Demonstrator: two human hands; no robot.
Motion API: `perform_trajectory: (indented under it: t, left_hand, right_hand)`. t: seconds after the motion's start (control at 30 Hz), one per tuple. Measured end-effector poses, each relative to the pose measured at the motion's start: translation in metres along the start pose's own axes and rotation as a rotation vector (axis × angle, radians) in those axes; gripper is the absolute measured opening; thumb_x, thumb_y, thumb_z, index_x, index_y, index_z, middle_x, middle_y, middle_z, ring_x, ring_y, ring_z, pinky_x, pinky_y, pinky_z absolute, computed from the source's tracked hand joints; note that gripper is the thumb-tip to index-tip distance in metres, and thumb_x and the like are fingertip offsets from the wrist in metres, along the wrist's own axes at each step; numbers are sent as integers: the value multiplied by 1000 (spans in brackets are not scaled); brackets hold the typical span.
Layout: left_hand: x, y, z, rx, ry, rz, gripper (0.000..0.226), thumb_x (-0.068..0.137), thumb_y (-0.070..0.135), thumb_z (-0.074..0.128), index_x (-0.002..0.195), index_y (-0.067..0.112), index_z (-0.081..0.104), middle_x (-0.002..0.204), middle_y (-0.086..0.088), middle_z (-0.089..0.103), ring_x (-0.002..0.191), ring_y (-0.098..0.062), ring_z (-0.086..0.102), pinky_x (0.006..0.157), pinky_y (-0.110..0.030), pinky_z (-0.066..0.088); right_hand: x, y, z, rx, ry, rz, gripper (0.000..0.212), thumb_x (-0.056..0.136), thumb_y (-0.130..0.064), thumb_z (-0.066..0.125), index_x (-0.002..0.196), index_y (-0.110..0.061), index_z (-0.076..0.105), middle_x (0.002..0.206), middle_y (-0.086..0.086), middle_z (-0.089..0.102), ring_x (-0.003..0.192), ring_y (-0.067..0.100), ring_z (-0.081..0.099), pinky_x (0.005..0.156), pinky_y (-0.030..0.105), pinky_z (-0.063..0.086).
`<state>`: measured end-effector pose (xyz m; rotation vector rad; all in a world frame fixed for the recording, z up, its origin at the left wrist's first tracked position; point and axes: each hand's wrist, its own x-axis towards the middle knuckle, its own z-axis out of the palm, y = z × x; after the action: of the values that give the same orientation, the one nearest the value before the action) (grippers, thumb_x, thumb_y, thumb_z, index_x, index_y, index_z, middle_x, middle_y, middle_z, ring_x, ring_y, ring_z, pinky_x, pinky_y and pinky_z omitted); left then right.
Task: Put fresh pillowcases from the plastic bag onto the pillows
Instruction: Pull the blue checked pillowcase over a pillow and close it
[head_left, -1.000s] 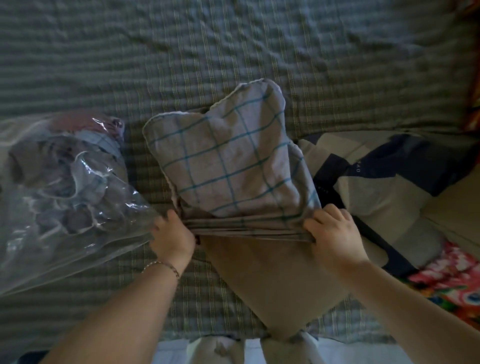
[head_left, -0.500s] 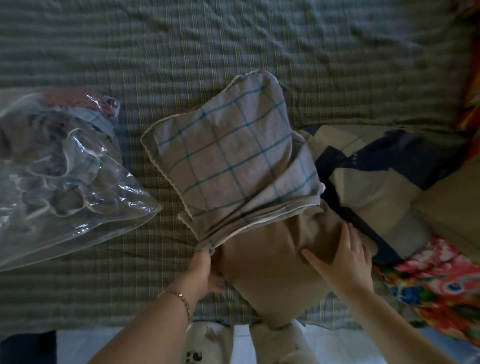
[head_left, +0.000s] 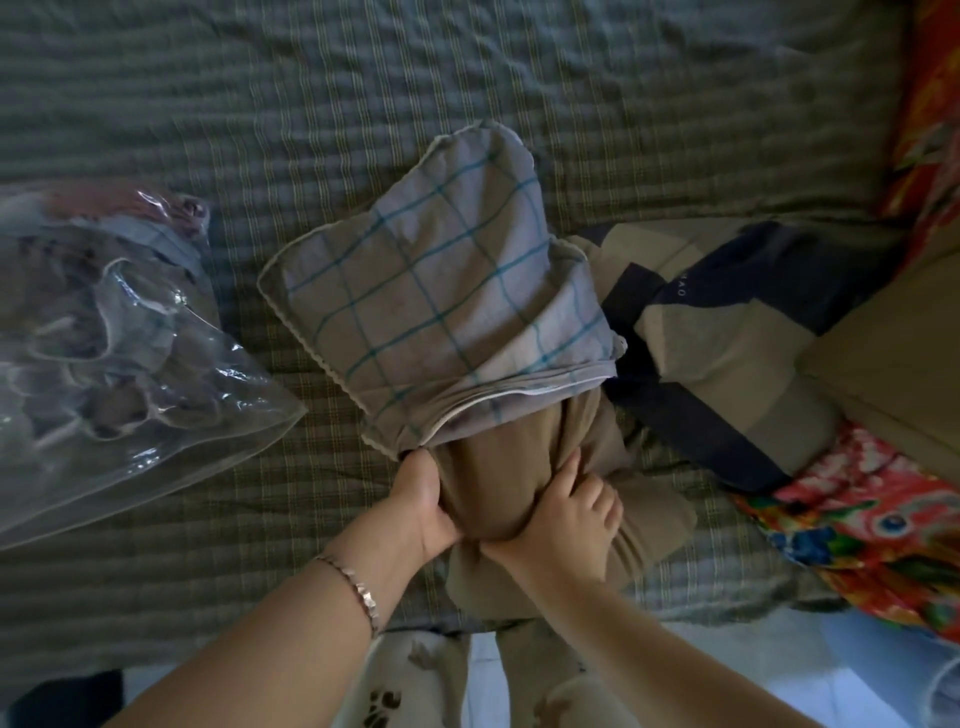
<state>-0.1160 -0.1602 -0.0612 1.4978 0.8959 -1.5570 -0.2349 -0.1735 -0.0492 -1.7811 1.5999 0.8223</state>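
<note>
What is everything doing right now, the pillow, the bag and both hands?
checked pillowcase: partly on, covers the pillow's far end.
tan pillow: near end bare, bunched between the hands.
plastic bag: lying on the bed, cloth inside.
left hand: grips the pillow by the pillowcase's open edge.
right hand: grips the pillow.
bedspread: spread out, wrinkled.

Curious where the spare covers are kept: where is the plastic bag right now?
In the head view, the plastic bag lies on the bedspread at the left edge, just left of the checked pillowcase.
</note>
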Motion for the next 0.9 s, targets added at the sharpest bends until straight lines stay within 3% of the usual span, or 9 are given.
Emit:
perform_trajectory:
  t: [0.17,0.27,0.33,0.43,0.53,0.63,0.73,0.8,0.9]
  left_hand:
    - [-14,3,12,327,196,70,27,98,30,37,110,10,51,113,-19,55,89,-33,55,78,-45,43]
    - [-23,16,1,1165,642,800,61,84,12,63,137,10,33,139,-17,35,117,-34,45,90,-42,45]
    - [-32,28,12,1486,439,1320,69,77,-2,61,139,13,35,139,-13,36,121,-33,44,97,-42,44]
    - [-39,39,61,1781,183,1157,56,83,8,51,136,18,38,131,-9,42,113,-33,49,88,-39,42]
    - [-53,38,96,1639,60,1417,12,86,10,45,88,9,58,90,-7,57,85,-33,58,63,-29,34]
    - [-76,20,95,1374,-382,1687,24,81,7,42,58,14,41,56,14,36,54,-12,39,51,-17,29]
    - [-90,7,82,1376,-550,1769,19,80,5,42,62,9,48,61,8,33,53,-15,35,49,-17,23]
    - [-83,3,67,1455,-505,1824,15,81,6,41,76,3,56,67,-4,49,57,-19,41,49,-26,31]
    - [-63,11,29,1508,-125,1836,25,78,5,49,102,6,54,89,-13,63,75,-21,52,62,-29,44]
  right_hand:
    - [34,34,-22,326,181,83,53,71,-30,64,120,-17,47,115,9,52,104,30,51,93,39,42]
    - [44,49,-44,415,195,61,29,72,-19,60,101,-17,58,100,5,60,87,27,57,74,37,50]
    - [37,49,-56,378,259,-90,22,67,-13,61,89,-15,61,88,3,60,80,26,58,62,32,47]
    - [17,43,-74,204,497,-418,26,42,-9,67,64,-12,55,60,1,54,55,27,56,46,21,29]
    - [10,41,-105,232,586,-452,45,42,-3,72,81,-17,53,59,-1,49,51,26,54,43,18,23]
    - [14,42,-130,254,538,-352,75,71,-19,68,139,-24,37,71,0,57,61,23,54,48,27,32]
    - [17,37,-137,227,540,-544,47,74,-33,60,120,-24,61,79,0,68,68,24,63,55,27,42]
    - [22,33,-141,254,446,-479,24,80,-23,59,101,-25,69,87,-3,68,80,21,63,65,28,44]
    - [21,25,-151,486,376,-250,32,80,-4,57,101,-27,67,87,-7,61,84,17,58,75,35,50]
